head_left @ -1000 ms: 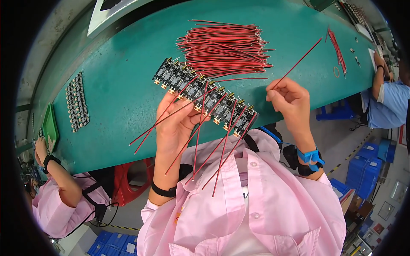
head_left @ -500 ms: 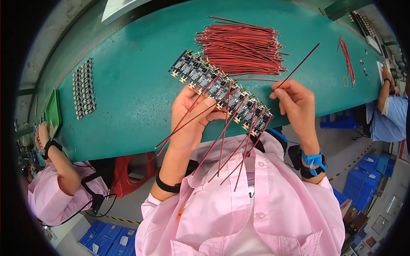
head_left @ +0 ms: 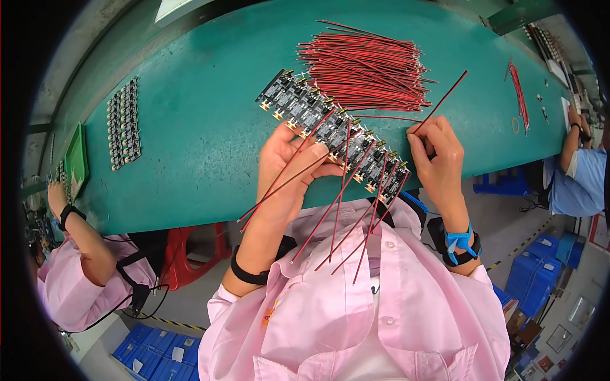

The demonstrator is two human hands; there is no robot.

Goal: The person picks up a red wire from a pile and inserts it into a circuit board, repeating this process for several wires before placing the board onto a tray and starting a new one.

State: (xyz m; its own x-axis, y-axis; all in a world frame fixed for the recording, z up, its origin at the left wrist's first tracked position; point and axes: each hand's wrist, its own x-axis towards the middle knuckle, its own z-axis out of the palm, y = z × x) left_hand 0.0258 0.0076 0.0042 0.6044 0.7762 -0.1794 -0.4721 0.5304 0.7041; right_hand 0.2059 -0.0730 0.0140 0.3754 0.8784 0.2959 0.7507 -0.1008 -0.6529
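So, frame centre: we see the left hand (head_left: 293, 170) gripping the board strip (head_left: 333, 134) from below, fingers curled around its lower edge, thumb on top. Strip runs diagonally from upper centre down to the right, over the edge of the green table (head_left: 190, 127). Several red wires (head_left: 343, 209) already hang from it toward the pink shirt (head_left: 356, 311) (ends loose, fanned out). Right hand (head_left: 438, 155), just right of the strip, pinches a single wire (head_left: 441, 101) between thumb and fingertips; that wire points to the upper right. Wire pile (head_left: 365, 66) lies on the table just above the strip. Second board strip (head_left: 124, 120) at upper left, well apart. Another person's arm (head_left: 79, 238) at lower left, one more person (head_left: 575, 171) at the right edge.
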